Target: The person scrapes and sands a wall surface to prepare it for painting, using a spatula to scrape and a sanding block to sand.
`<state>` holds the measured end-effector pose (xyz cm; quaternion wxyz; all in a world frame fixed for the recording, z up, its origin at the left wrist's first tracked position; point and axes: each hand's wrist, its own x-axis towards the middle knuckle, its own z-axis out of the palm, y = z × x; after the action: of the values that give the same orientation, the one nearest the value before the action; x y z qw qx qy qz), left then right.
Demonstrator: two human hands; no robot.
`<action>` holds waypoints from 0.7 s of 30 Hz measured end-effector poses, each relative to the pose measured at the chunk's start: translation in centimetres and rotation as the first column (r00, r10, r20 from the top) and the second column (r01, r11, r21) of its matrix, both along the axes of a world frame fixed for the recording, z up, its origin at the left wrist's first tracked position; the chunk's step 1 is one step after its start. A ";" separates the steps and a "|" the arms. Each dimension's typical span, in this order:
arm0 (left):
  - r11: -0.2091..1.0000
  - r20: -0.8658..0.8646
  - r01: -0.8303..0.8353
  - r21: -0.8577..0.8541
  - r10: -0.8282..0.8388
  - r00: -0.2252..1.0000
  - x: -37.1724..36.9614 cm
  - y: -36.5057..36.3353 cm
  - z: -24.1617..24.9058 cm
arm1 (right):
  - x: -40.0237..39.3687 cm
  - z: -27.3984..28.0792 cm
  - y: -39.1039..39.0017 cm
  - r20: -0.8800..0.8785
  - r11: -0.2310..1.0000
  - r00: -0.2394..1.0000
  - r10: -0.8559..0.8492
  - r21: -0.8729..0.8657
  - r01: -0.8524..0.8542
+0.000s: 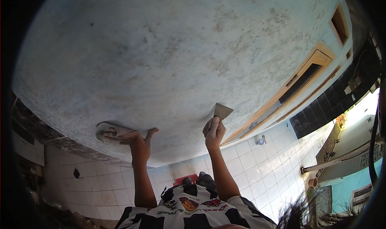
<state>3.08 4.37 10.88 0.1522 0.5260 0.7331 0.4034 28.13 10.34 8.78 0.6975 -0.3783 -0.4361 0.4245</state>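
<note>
My left hand presses a folded grey sheet, apparently sandpaper, flat to the pale blue wall. Its fingers point left over the sheet and the thumb sticks out to the right. Farther right, my right hand is closed round a putty knife, thumb along the near side. The knife's flared blade points up, close to the wall; whether its edge touches cannot be seen. Dark smudges and patchy, rubbed marks cover the wall's surface.
A wooden-framed opening is set in the wall at right, beside a black tiled section. Below lies a white tiled floor, with a red object by my feet and a small round container.
</note>
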 end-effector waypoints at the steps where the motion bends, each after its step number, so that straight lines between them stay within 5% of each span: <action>1: 1.000 -0.038 -0.012 0.003 0.013 0.999 -0.1 0.1 -0.4 | 0.0 -0.3 0.0 0.000 1.000 1.000 0.000 0.002 0.000; 3: 1.000 -0.077 -0.021 0.007 0.022 0.997 -0.4 0.3 -1.2 | -0.2 -1.0 0.0 0.287 0.995 0.955 -0.076 0.087 0.053; 6: 0.997 -0.056 -0.004 0.079 0.008 0.998 -0.5 0.3 -1.7 | 0.4 -1.1 0.4 0.121 0.997 0.991 -0.064 0.042 0.059; 10: 0.999 -0.046 -0.029 0.024 0.030 0.999 -0.3 0.1 -0.6 | -0.1 -1.6 0.0 0.327 0.993 0.940 -0.094 0.101 0.064; 13: 1.000 -0.074 -0.024 0.009 0.025 0.997 -0.1 0.0 -0.7 | 0.0 -1.5 0.4 0.168 0.994 0.981 -0.101 0.049 0.094; 16: 1.000 -0.072 -0.009 0.009 0.010 0.997 -0.3 0.0 -0.3 | -0.7 -2.4 0.5 0.332 0.979 0.930 -0.156 0.180 0.100; 21: 0.999 -0.084 -0.023 -0.037 0.020 0.996 -0.3 0.2 -0.7 | -0.6 -1.5 0.3 0.226 0.986 0.964 -0.141 0.120 0.116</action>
<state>2.74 4.57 10.15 0.1268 0.5318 0.7518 0.3687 27.53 10.61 7.24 0.6863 -0.4158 -0.5115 0.3074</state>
